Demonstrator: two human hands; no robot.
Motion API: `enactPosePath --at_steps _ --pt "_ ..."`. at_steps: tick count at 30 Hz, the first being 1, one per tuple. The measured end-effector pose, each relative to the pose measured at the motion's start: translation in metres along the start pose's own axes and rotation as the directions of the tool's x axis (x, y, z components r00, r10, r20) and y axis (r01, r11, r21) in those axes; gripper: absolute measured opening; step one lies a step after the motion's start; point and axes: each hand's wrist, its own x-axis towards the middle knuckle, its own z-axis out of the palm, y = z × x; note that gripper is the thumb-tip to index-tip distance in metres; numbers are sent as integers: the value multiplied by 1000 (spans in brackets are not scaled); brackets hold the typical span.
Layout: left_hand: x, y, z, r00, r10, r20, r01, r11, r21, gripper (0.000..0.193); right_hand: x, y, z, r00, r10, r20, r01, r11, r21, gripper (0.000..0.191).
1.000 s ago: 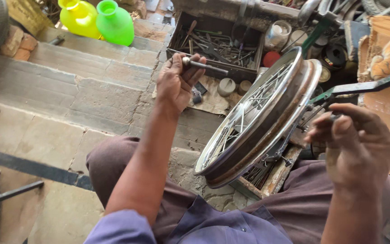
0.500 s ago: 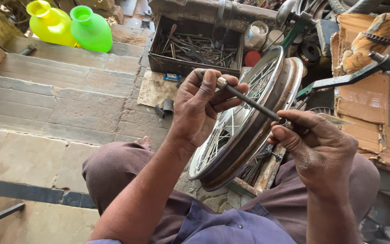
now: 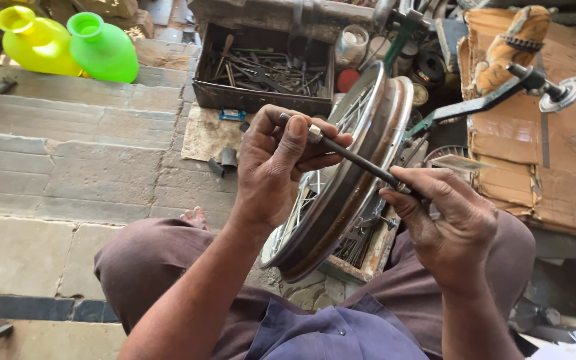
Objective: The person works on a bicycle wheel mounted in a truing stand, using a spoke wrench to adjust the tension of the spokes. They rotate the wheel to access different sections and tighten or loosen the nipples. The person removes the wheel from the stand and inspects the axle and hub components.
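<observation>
A long, dark metal axle rod (image 3: 355, 159) with a pale nut near its upper end is held between both hands, directly in front of the upright, rusty spoked metal wheel rim (image 3: 341, 193). The left hand (image 3: 281, 163) is closed around the rod's upper end, fingers and thumb pinching at the nut, just left of the rim's upper half. The right hand (image 3: 445, 220) is closed around the rod's lower end, just right of the rim. The rod slopes down from left to right across the rim's face; whether it touches the rim cannot be told. Behind the rim stands an open metal box of assorted tools (image 3: 261, 73). Far left of the rim, past the box, stand a yellow plastic jug (image 3: 31, 43) and a green plastic jug (image 3: 105, 50).
</observation>
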Motion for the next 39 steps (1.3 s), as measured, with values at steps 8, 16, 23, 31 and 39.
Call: enactPosePath --at_steps 8,16,23,31,39 --pt "-5 -5 8 985 -91 -144 90 996 -9 17 -12 11 2 998 8 -55 -7 1000 18 26" --pt "-5 -1 6 1000 -1 -14 3 996 85 20 -22 17 5 922 383 58 -362 796 485 28" --pt "-7 0 6 975 -3 -224 45 982 183 24 -24 11 9 993 -59 -104 57 998 -16 29" --pt "-10 7 7 982 19 -186 24 973 228 24 -31 15 4 996 91 -6 -89 980 178 31" --pt "-12 11 5 996 63 67 -71 990 120 18 -23 14 -10 925 201 322 -377 580 722 58"
